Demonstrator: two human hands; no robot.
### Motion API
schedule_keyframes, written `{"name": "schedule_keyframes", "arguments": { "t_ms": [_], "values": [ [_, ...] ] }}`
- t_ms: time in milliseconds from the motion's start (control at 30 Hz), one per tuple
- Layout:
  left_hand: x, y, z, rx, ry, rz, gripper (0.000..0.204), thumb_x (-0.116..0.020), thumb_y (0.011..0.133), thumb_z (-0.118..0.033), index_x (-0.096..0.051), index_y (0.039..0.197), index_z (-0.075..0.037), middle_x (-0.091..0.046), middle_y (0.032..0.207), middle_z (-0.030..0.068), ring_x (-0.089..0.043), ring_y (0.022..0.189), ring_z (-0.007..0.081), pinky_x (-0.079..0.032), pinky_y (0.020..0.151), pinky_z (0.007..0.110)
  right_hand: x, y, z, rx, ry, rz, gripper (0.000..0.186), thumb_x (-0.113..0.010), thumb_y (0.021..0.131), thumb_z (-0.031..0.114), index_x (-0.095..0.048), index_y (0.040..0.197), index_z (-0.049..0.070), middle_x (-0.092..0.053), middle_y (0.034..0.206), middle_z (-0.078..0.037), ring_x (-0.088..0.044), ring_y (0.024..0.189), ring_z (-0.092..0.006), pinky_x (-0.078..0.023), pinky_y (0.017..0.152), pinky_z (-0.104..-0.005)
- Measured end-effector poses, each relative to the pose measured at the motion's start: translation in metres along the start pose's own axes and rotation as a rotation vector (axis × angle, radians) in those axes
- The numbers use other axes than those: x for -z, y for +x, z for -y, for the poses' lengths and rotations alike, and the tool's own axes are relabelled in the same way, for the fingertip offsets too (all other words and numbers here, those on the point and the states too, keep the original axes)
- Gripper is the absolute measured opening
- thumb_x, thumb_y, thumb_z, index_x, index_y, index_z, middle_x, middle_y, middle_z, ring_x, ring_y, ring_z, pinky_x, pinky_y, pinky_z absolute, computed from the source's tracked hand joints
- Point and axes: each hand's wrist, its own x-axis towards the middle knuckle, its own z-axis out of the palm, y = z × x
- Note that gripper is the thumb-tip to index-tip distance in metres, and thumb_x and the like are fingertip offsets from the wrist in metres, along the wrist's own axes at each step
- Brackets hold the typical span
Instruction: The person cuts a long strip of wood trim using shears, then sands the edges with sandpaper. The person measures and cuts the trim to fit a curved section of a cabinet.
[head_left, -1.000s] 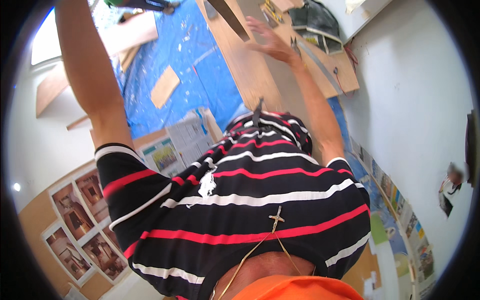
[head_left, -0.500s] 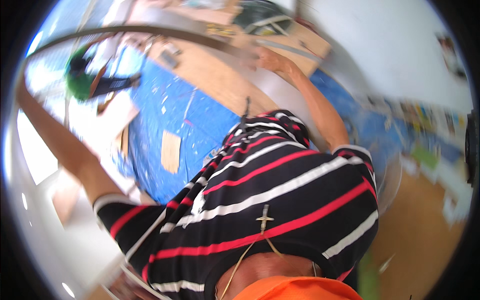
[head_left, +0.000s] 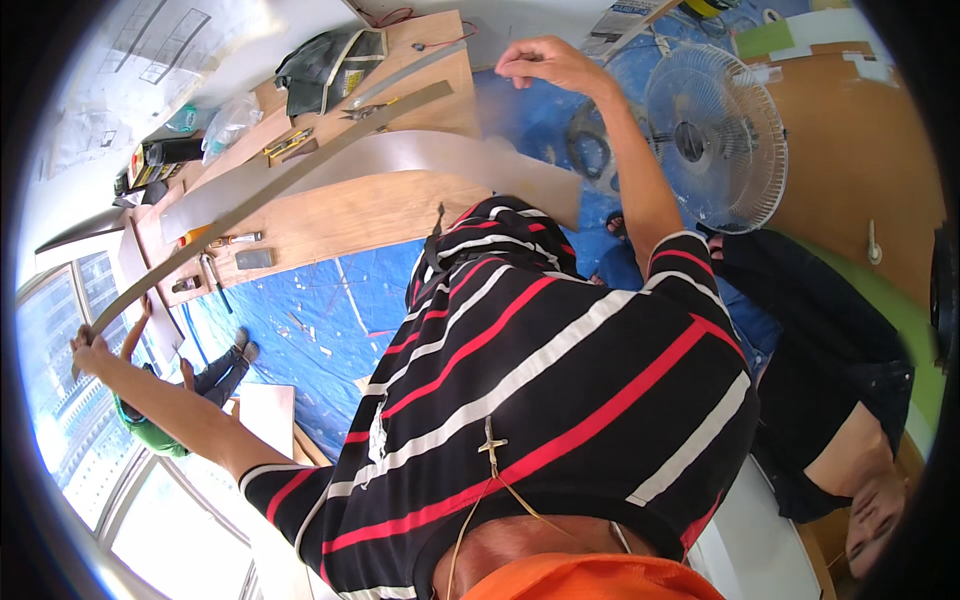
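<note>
My left hand, raised far out at the left, is closed round one end of a long, narrow grey-brown strip. The strip runs diagonally over the wooden worktable, and its other end is free. To the right of that end, my right hand is held up with bent fingers, apart from the strip and with nothing visible in it. A brownish blur below it cannot be made out. Under the strip lies a wide, wavy grey-brown sheet along the table.
Tools on the table include a hammer and a grey block. A dark bag sits at the back. Right of me are a fan and a person in dark clothing. Someone in green is at left. Blue sheeting covers the floor.
My right hand has let go of the strip and moved up. My left hand is lower with its end. The view has turned, bringing the fan and the person at right into sight.
</note>
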Motion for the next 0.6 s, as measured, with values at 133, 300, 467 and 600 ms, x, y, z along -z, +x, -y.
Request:
{"name": "schedule_keyframes", "arguments": {
  "t_ms": [133, 300, 467, 600],
  "values": [
    [-0.042, -0.018, 0.040, 0.088, -0.026, 0.068, 0.026, -0.037, 0.095, 0.000, -0.054, 0.113, -0.005, -0.052, 0.069, 0.0093, -0.062, 0.068, 0.0301, -0.057, 0.075, 0.046, -0.009, -0.018, -0.027, -0.068, 0.065, -0.027, 0.034, -0.067, 0.091, 0.028, -0.068, 0.112, 0.002, -0.069, 0.090, -0.006, -0.064, 0.082, -0.0134, -0.051, 0.076, -0.0273],
    [-0.112, -0.095, 0.035, 0.040, -0.222, 0.314, 0.024, -0.036, 0.096, -0.007, -0.051, 0.112, 0.002, -0.032, 0.063, 0.0031, -0.034, 0.052, 0.0181, -0.048, 0.060, 0.038, -0.066, -0.048, -0.058, -0.282, -0.404, 0.214, 0.062, -0.075, 0.080, 0.034, -0.058, 0.131, 0.003, -0.065, 0.124, -0.017, -0.062, 0.113, -0.0293, -0.050, 0.093, -0.0402],
    [-0.173, -0.131, -0.018, -0.076, -0.129, 0.438, 0.027, -0.034, 0.101, -0.011, -0.049, 0.116, 0.006, -0.033, 0.069, 0.0039, -0.032, 0.056, 0.0179, -0.048, 0.063, 0.040, -0.068, -0.054, -0.101, -0.416, -0.585, 0.364, 0.061, -0.073, 0.074, 0.016, -0.058, 0.132, 0.005, -0.065, 0.122, -0.019, -0.062, 0.113, -0.0327, -0.049, 0.094, -0.0407],
    [-0.217, -0.120, -0.063, -0.171, -0.142, 0.603, 0.036, -0.023, 0.102, -0.015, -0.047, 0.117, 0.007, -0.035, 0.071, 0.0085, -0.033, 0.057, 0.0210, -0.049, 0.070, 0.046, -0.047, -0.036, -0.167, -0.279, -0.540, 0.204, 0.055, -0.068, 0.075, 0.009, -0.061, 0.129, 0.008, -0.064, 0.124, -0.019, -0.061, 0.114, -0.0343, -0.049, 0.095, -0.0414]
  ]
}}
